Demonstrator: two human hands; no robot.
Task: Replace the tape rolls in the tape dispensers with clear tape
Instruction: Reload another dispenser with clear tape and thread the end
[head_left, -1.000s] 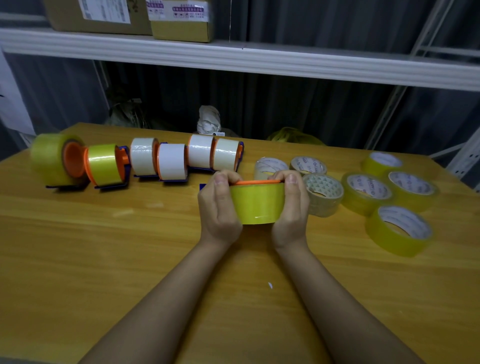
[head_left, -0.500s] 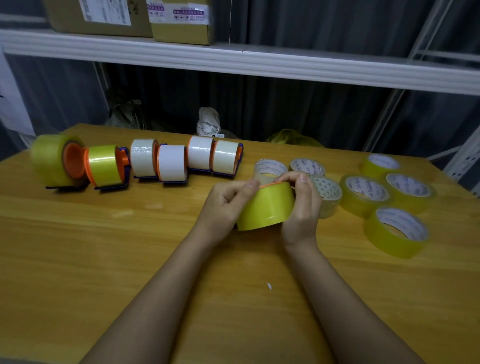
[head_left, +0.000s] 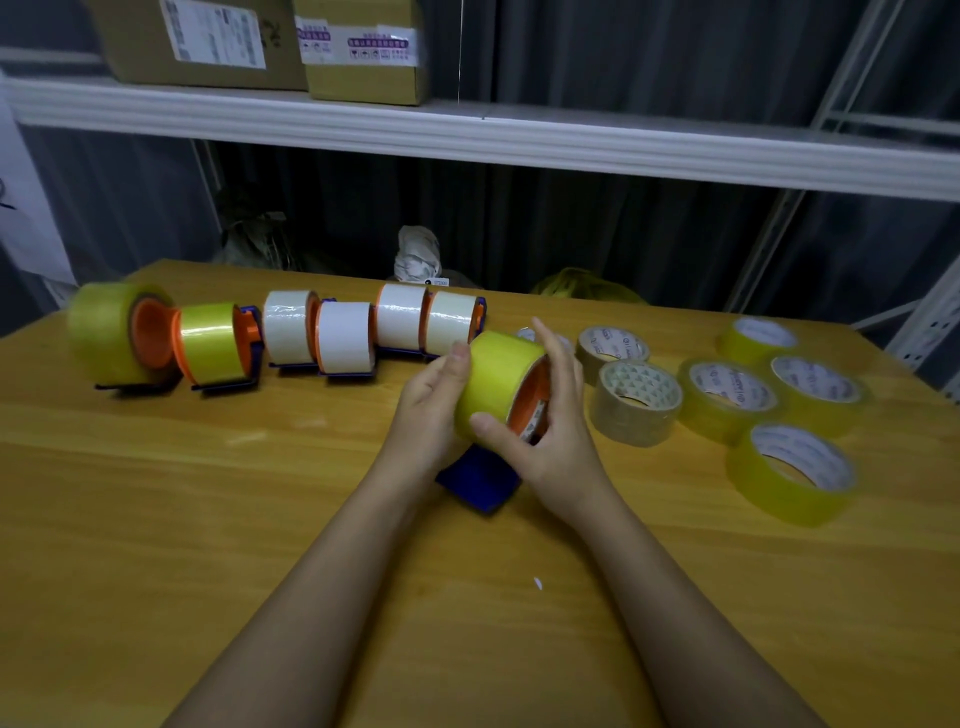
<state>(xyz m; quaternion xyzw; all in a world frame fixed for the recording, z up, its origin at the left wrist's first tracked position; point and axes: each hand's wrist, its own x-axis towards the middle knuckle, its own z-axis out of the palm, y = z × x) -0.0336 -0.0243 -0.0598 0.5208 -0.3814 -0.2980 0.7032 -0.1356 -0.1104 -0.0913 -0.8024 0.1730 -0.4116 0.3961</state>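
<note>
Yellow-tinted clear tape, one roll (head_left: 496, 382), sits on an orange hub (head_left: 531, 400) of a blue dispenser (head_left: 480, 480) that we hold at the middle of the wooden table (head_left: 208, 519), tilted with its open end to our right. Our left hand (head_left: 431, 410) presses straight fingers against the roll's left side, thumb along its top edge. Our right hand (head_left: 553, 415) curls round the roll, thumb on the near face and fingers over the far rim. The blue base shows below and between our wrists; whether it touches the table we cannot tell. Behind, along the far left of the table, we count a row of loaded dispensers: a large yellowish roll (head_left: 101, 332) at the far left, a smaller yellow roll (head_left: 210, 351) beside it, then four white rolls (head_left: 343, 338) on orange hubs with blue frames. To our right lie loose rolls flat on the table: two brownish rolls (head_left: 636, 402) nearest the hands, a part-hidden one behind our right fingers, and four yellow-tinted rolls (head_left: 792, 473) further right, some touching one another. A white shelf (head_left: 467, 137) crosses above the table and carries two cardboard boxes (head_left: 363, 49) with printed labels. Dark curtain (head_left: 623, 234) hangs behind.
</note>
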